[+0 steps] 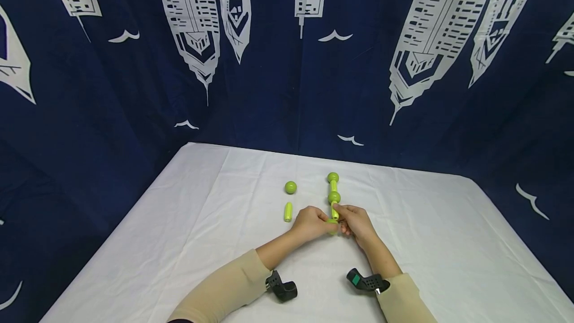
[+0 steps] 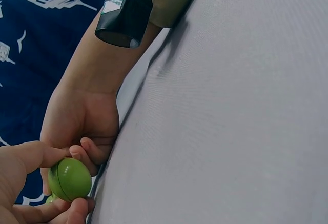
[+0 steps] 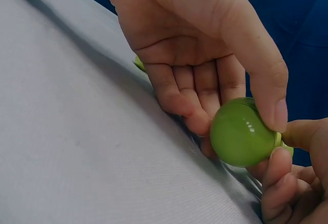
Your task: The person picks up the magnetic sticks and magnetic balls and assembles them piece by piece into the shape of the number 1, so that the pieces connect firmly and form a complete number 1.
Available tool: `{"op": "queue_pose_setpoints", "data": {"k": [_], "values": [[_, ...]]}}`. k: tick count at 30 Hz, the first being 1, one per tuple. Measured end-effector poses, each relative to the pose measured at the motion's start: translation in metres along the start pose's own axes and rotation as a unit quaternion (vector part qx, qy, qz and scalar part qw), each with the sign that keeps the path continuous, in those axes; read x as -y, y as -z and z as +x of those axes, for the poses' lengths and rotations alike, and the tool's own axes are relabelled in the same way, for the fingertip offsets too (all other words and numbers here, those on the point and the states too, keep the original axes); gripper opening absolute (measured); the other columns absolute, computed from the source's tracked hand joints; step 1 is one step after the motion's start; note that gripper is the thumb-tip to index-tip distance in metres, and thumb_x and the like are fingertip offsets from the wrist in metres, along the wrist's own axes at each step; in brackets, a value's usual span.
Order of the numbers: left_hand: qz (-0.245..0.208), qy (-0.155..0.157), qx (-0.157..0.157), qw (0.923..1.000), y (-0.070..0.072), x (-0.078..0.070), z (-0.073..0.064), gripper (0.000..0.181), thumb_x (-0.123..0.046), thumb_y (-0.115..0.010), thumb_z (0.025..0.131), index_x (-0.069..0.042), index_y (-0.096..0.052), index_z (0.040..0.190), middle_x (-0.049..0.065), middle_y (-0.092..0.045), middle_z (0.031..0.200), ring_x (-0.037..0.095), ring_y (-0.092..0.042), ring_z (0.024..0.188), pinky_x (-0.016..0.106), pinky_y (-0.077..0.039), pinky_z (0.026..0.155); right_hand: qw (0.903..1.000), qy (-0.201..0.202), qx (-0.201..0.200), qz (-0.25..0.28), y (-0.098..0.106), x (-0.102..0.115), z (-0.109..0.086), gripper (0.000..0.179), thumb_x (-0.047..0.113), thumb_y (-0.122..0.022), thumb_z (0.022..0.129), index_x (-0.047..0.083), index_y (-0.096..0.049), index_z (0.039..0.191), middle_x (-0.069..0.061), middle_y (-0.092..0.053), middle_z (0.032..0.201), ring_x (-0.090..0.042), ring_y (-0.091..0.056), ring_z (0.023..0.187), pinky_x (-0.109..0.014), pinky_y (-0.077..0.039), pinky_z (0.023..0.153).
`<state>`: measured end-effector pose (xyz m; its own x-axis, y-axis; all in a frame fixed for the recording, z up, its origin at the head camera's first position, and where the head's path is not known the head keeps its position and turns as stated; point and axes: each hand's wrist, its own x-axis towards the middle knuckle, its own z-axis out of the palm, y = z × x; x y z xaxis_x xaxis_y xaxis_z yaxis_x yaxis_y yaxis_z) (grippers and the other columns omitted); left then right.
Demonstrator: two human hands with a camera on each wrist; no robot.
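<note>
A chain of green balls and yellow-green rods runs away from the hands in the head view, with its far ball [image 1: 333, 177] and middle ball [image 1: 334, 197] joined by a short rod [image 1: 334, 186]. My left hand [image 1: 310, 224] pinches the near green ball [image 3: 241, 134] between thumb and fingers. With thumb and fingertips, my right hand [image 1: 357, 222] grips the near rod [image 1: 335, 212] right beside that ball. In the right wrist view the ball and rod end meet at the fingertips, which partly cover the joint. A thin seam line shows on the ball [image 2: 72, 179].
Left of the chain lie a loose green ball [image 1: 290, 187] and, nearer, a loose yellow-green rod [image 1: 288, 212]. White cloth covers the table [image 1: 215, 203]. A dark blue printed curtain [image 1: 278, 98] hangs behind its far edge. Each wrist bears a black camera [image 1: 284, 290].
</note>
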<state>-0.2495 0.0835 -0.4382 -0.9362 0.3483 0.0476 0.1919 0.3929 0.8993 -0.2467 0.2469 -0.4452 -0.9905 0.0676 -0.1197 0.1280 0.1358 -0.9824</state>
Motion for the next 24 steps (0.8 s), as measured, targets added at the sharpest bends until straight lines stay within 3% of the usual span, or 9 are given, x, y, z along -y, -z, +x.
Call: {"op": "queue_pose_setpoints", "data": {"k": [2,11,24], "values": [[-0.005,0.002,0.001,1.0,-0.002,-0.001,0.0,0.017,-0.023,-0.08,0.072,-0.008,-0.073,0.067,-0.009,-0.06,0.059,0.005,-0.048,0.054,0.019,-0.037,0.047,1.0,0.006,0.002,-0.001,0.0,0.0,-0.001,0.041,0.032,-0.065,0.092,-0.009,-0.063,0.098,0.003,-0.054,0.057,-0.001,-0.044,0.041,-0.014,-0.036,0.04],[-0.033,0.036,-0.018,0.9986,-0.007,-0.004,0.0,0.033,-0.029,-0.083,0.072,-0.006,-0.068,0.055,-0.01,-0.051,0.044,0.004,-0.045,0.047,0.017,-0.03,0.043,0.9989,-0.041,-0.018,-0.01,0.0,0.001,0.004,0.038,0.027,-0.061,0.097,-0.01,-0.062,0.108,0.004,-0.049,0.054,-0.002,-0.04,0.041,-0.015,-0.034,0.04],[-0.041,0.07,-0.023,0.9965,-0.01,-0.003,0.005,0.038,-0.034,-0.081,0.075,-0.008,-0.065,0.052,-0.006,-0.053,0.044,0.005,-0.045,0.043,0.017,-0.03,0.043,0.9994,-0.026,-0.007,-0.021,-0.002,0.01,-0.006,0.042,0.026,-0.061,0.097,-0.013,-0.06,0.112,0.004,-0.048,0.052,-0.002,-0.039,0.041,-0.016,-0.034,0.04]]}}
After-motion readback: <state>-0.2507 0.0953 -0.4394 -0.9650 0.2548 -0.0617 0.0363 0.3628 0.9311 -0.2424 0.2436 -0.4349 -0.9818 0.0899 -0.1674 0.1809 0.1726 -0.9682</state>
